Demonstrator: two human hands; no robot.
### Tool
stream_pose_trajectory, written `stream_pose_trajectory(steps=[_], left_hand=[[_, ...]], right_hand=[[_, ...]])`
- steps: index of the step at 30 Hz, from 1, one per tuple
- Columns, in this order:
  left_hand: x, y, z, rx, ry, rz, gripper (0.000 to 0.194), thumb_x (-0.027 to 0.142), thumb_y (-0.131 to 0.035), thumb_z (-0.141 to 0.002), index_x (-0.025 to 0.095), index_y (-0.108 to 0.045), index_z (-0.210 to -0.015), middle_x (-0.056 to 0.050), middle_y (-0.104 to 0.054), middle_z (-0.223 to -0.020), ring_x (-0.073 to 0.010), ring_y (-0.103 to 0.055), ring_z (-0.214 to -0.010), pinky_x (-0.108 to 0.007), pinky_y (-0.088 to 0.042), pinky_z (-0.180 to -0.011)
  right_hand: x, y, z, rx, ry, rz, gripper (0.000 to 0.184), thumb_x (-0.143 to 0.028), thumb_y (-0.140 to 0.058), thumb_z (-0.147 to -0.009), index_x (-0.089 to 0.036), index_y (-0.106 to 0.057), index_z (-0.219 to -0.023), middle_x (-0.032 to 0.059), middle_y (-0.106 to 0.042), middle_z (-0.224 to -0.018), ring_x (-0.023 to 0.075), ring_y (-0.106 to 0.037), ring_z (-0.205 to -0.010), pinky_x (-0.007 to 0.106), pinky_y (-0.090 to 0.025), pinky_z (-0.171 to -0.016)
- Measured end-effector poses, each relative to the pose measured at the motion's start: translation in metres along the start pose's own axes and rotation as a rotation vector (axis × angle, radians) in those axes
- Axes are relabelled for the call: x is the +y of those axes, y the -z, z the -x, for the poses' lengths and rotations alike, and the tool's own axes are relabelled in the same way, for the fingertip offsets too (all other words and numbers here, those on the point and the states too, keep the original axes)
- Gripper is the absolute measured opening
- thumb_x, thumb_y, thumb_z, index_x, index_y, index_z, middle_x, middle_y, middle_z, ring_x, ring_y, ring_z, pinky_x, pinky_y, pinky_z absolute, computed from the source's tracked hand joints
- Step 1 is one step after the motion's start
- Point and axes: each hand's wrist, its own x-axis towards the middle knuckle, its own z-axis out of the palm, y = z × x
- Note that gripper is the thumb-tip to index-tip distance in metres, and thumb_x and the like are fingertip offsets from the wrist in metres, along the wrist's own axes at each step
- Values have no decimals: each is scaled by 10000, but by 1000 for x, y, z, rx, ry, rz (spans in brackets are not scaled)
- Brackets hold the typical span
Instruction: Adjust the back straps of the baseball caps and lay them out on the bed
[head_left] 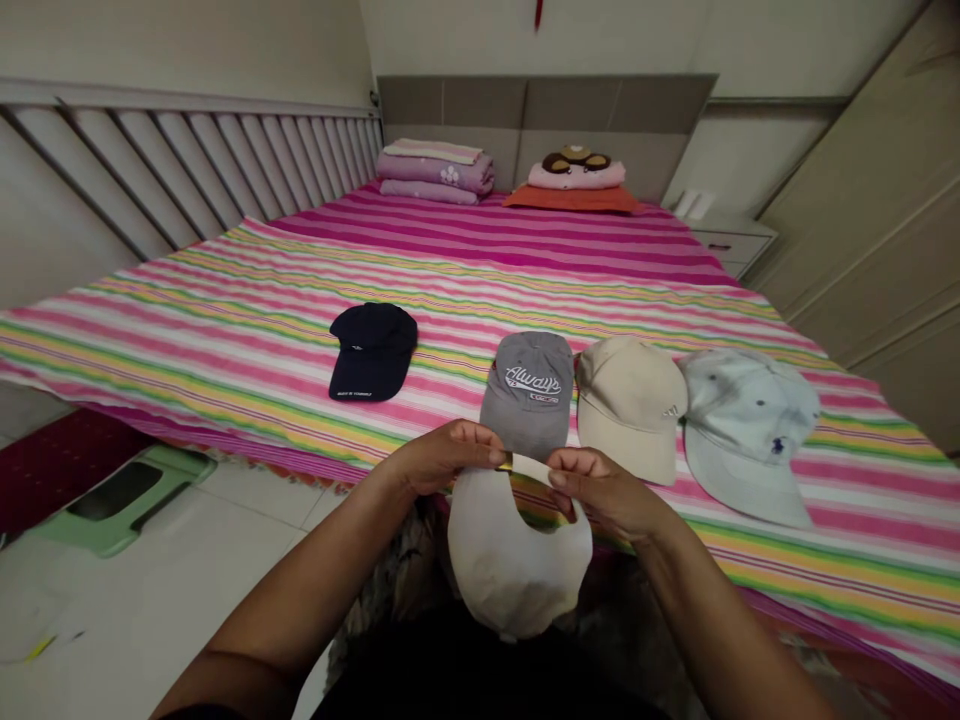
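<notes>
Both my hands hold a white cap (510,560) by its back strap, just in front of my body at the bed's near edge. My left hand (442,455) pinches the strap's left end, where a small metal buckle shows. My right hand (600,490) pinches the right end. The cap hangs down with its crown towards me. On the striped bedspread (225,330) beyond lie a grey cap (529,395) with white lettering, a beige cap (634,405) and a pale blue cap (746,425) in a row. A navy cap (373,350) lies apart to the left.
Folded purple blankets (435,170) and a pink pillow with a brown toy face (576,175) sit at the headboard. A white nightstand (727,240) stands right of the bed, beside wardrobe doors. A green plastic stool (124,495) stands on the tiled floor at left.
</notes>
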Motion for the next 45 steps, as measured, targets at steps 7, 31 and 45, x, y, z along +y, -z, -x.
stream_pose_trajectory(steps=[7,31,45], left_hand=[[-8,-10,4,136,-312,-301,318,205,-746,-551,133,-557,-796,3,-595,-702,-83,-532,-627,-188,-391,-567],[-10,-22,5,243,-201,-284,332,235,-763,-509,136,-632,-798,-25,-651,-737,-124,-575,-651,-228,-429,-596],[-20,-26,4,179,-153,34,318,237,-757,-536,135,-580,-780,7,-602,-658,-77,-526,-547,-211,-395,-552]], right_hand=[[-6,-7,3,163,49,12,225,-323,-654,-698,-142,-549,-617,-73,-423,-388,31,-286,-355,178,-194,-369],[-14,-27,2,228,-18,-6,202,-306,-691,-621,-126,-600,-623,-79,-417,-329,17,-248,-294,177,-127,-318],[-7,-30,-1,259,-7,-66,202,-310,-690,-625,-136,-587,-622,-78,-407,-323,28,-232,-300,201,-93,-338]])
